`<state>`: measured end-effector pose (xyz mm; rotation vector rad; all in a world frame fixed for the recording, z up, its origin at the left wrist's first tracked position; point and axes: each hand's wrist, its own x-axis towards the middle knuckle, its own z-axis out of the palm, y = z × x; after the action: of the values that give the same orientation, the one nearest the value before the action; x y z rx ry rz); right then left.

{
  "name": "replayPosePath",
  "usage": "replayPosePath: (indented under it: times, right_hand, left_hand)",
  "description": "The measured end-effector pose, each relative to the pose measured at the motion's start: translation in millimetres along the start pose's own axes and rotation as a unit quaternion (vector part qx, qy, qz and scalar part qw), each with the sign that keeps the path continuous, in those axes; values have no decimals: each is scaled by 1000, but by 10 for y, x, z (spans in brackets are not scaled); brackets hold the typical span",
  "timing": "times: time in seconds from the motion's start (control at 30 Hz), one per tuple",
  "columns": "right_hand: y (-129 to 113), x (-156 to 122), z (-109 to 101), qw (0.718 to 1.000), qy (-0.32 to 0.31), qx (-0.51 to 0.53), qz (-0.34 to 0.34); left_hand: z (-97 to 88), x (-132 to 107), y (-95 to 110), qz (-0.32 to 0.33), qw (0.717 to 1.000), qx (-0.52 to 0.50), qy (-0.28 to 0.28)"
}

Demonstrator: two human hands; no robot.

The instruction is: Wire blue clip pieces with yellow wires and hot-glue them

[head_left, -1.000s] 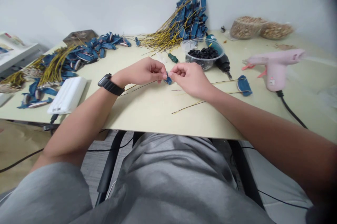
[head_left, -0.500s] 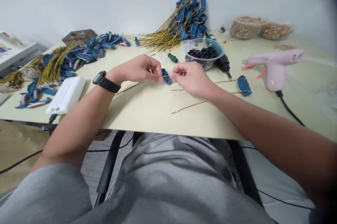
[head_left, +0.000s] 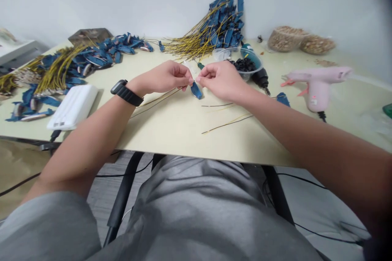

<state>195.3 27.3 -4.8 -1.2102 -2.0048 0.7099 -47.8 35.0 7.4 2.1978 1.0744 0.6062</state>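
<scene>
My left hand [head_left: 167,76] and my right hand [head_left: 218,80] meet fingertip to fingertip above the beige table [head_left: 177,128]. Both are pinched closed on one thin yellow wire stem [head_left: 156,99], which trails down to the left. A small blue leaf piece [head_left: 196,90] hangs from the stem just below the fingertips. A black watch [head_left: 126,93] is on my left wrist. Two loose wire stems [head_left: 228,121] lie on the table under my right forearm.
Piles of blue leaves on yellow stems [head_left: 65,69] lie at the left and lean on the back wall [head_left: 214,28]. A clear bowl of dark beads [head_left: 245,66], a rotary tool [head_left: 260,76], a pink glue gun [head_left: 315,83], a white box [head_left: 73,106] and bags of brown bits [head_left: 298,39] stand around.
Both hands have lifted a little and drawn closer; the blue leaf now hangs lower beneath the fingertips. The view has tipped slightly down.
</scene>
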Motion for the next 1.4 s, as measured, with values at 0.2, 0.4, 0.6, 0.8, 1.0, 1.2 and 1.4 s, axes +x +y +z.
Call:
replayPosePath:
  times: [0.2, 0.4, 0.6, 0.8, 1.0, 1.2, 1.4]
  right_hand:
    - [137, 117, 91, 1000, -2, 21, 9]
    - [186, 154, 196, 999, 15, 27, 37]
    - [223, 156, 285, 999, 31, 3, 38]
    - [154, 141, 279, 998, 37, -26, 49]
    - [82, 99, 235, 996, 28, -51, 66]
    - [131, 110, 239, 997, 24, -31, 73]
    - [173, 129, 258, 996, 24, 2, 82]
  left_hand:
    - [35, 56, -80, -12, 1000, -1, 25]
    - [89, 91, -102, -29, 999, 6, 46]
    - [118, 102, -129, -40, 997, 40, 54]
    - [116, 96, -100, -57, 993, 88, 46]
    - [135, 107, -117, -47, 990, 130, 40]
    - [109, 102, -182, -26, 990, 139, 17]
    - [98, 93, -208, -13, 989, 144, 0]
